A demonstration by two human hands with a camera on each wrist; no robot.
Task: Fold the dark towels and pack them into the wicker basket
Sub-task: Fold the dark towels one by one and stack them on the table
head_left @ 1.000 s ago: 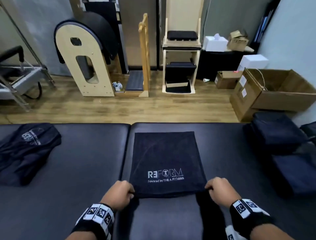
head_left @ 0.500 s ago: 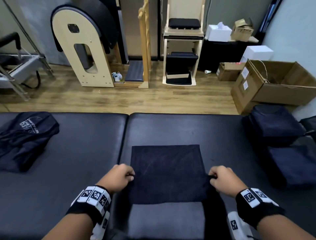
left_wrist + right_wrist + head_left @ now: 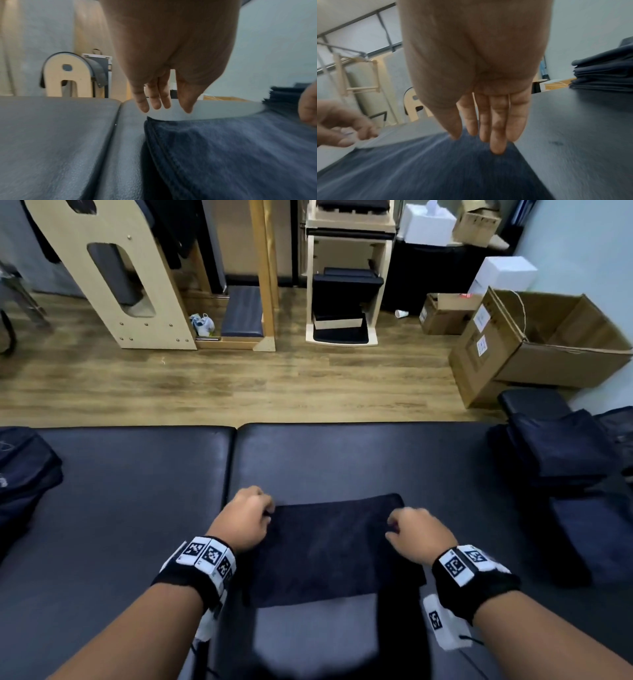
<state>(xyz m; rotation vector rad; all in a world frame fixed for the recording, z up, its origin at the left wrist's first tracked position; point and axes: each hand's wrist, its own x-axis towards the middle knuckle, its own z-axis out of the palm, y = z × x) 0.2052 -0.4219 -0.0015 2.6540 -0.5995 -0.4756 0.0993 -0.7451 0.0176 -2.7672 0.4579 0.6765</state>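
A dark towel [image 3: 329,546] lies folded on the black padded table [image 3: 137,508], just in front of me, its logo hidden. My left hand [image 3: 263,510] hovers at its far left corner; in the left wrist view the left hand's fingers [image 3: 155,100] hang straight just above the towel's [image 3: 223,155] edge, holding nothing. My right hand [image 3: 394,525] is at the far right corner; the right wrist view shows the right hand's fingers [image 3: 498,128] straight, tips touching the towel [image 3: 436,169]. No wicker basket is in view.
A stack of folded dark towels [image 3: 565,453] stands at the table's right end, with another flat dark pile [image 3: 589,535] nearer. A loose heap of dark towels [image 3: 24,474] lies at the left edge. Cardboard boxes [image 3: 548,344] and wooden equipment [image 3: 113,278] stand on the floor beyond.
Both hands carried the towel's near edge forward over the logo, folding it in half. They have now let go of the edge and their fingers have straightened.
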